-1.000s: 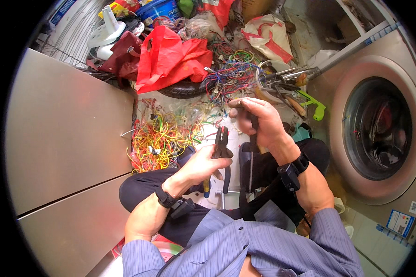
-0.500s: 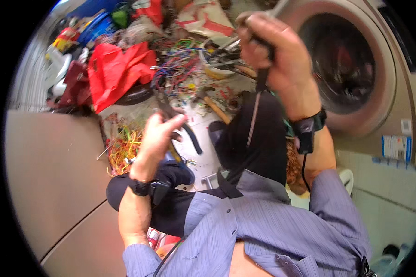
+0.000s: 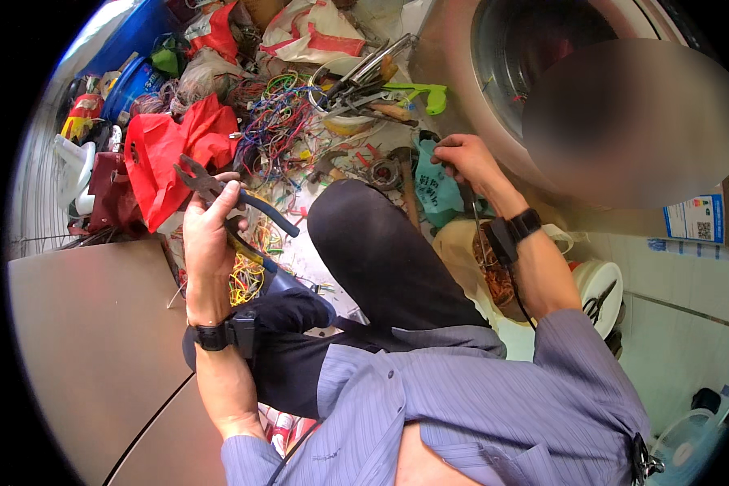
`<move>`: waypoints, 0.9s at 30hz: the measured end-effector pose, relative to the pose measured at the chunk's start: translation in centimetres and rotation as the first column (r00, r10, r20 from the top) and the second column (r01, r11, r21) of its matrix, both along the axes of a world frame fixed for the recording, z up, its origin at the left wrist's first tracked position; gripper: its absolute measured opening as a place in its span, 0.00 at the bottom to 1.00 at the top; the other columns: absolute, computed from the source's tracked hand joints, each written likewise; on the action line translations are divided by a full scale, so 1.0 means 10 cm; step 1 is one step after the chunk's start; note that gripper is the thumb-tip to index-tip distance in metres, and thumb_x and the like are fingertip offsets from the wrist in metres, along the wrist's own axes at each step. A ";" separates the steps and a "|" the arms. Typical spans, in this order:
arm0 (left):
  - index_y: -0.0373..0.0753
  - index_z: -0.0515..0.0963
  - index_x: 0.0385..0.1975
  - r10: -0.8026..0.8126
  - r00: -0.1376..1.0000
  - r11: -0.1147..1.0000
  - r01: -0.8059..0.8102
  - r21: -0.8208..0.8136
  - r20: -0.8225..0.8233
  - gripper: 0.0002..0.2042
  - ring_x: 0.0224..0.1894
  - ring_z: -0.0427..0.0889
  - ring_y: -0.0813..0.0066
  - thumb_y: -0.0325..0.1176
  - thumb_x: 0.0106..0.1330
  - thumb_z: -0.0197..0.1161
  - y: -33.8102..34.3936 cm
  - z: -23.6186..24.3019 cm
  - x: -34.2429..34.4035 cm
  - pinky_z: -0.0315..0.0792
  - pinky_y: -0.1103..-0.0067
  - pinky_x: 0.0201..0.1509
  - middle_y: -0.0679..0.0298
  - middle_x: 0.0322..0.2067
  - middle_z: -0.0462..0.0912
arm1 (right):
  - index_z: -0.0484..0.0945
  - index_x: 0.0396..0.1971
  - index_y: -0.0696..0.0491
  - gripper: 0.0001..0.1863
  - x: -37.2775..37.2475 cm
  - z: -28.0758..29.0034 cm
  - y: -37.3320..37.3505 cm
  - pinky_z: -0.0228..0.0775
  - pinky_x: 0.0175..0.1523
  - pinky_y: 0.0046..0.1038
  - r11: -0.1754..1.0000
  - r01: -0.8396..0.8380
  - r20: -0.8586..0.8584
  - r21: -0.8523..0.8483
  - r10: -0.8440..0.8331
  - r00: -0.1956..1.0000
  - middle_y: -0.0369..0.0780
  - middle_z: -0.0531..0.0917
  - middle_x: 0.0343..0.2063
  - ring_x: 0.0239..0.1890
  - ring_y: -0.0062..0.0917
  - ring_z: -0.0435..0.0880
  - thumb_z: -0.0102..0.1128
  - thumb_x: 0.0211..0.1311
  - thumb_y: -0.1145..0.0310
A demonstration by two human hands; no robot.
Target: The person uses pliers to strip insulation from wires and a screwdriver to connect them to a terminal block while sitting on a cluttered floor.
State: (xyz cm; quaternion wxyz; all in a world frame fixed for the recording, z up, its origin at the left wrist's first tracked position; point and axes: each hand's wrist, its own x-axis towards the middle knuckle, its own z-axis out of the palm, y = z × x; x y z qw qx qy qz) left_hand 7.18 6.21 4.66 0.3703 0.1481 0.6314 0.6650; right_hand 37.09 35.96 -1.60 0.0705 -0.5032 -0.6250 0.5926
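My left hand (image 3: 212, 212) holds black pliers (image 3: 207, 185) with blue-and-yellow handles, their jaws pointing up beside a red fabric bag (image 3: 150, 162). My right hand (image 3: 464, 162), at the right of centre, is closed round a long dark screwdriver (image 3: 477, 223) whose shaft points down toward a container of brown coiled material (image 3: 492, 279). A teal plastic bag (image 3: 436, 190) lies just behind that hand. A hammer (image 3: 407, 178) lies on the littered floor beside the bag, near my bent black-trousered knee.
Tangled coloured wires (image 3: 271, 121), a tub of tools (image 3: 348, 97) and a green plastic item (image 3: 429, 97) crowd the back. A steel cabinet (image 3: 81, 324) borders the left. A front-loading washer (image 3: 478, 73) stands at the right, above a white bucket (image 3: 595, 283).
The view has swung right and my body turned. My hands have moved apart, the pliers going left. My right hand rose, then came down lower beside the teal bag, still with the screwdriver.
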 end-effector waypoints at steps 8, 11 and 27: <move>0.35 0.79 0.47 0.008 1.000 0.999 -0.008 -0.051 -0.009 0.11 0.31 0.76 0.83 0.31 0.68 0.67 0.04 0.03 0.07 0.70 0.86 0.25 0.66 0.37 0.80 | 0.82 0.30 0.64 0.09 -0.42 -0.54 0.49 0.78 0.28 0.33 0.922 -0.353 0.458 0.160 0.247 0.854 0.48 0.87 0.24 0.28 0.29 0.90 0.61 0.56 0.71; 0.34 0.79 0.46 -0.004 0.999 0.999 0.007 -0.052 0.043 0.12 0.26 0.75 0.83 0.30 0.66 0.68 0.12 0.07 0.11 0.70 0.86 0.23 0.67 0.33 0.78 | 0.84 0.29 0.63 0.10 -0.36 -0.90 0.69 0.81 0.38 0.41 0.851 -0.505 0.643 0.147 0.305 0.702 0.52 0.87 0.26 0.30 0.41 0.89 0.59 0.57 0.71; 0.36 0.77 0.48 -0.095 0.995 0.986 0.096 -0.133 0.014 0.12 0.28 0.81 0.81 0.32 0.69 0.64 -0.03 0.05 0.16 0.69 0.86 0.24 0.66 0.36 0.80 | 0.85 0.36 0.63 0.12 -0.11 -1.59 0.84 0.77 0.53 0.44 0.702 -0.686 0.843 0.189 0.243 0.481 0.56 0.84 0.44 0.48 0.50 0.84 0.57 0.55 0.75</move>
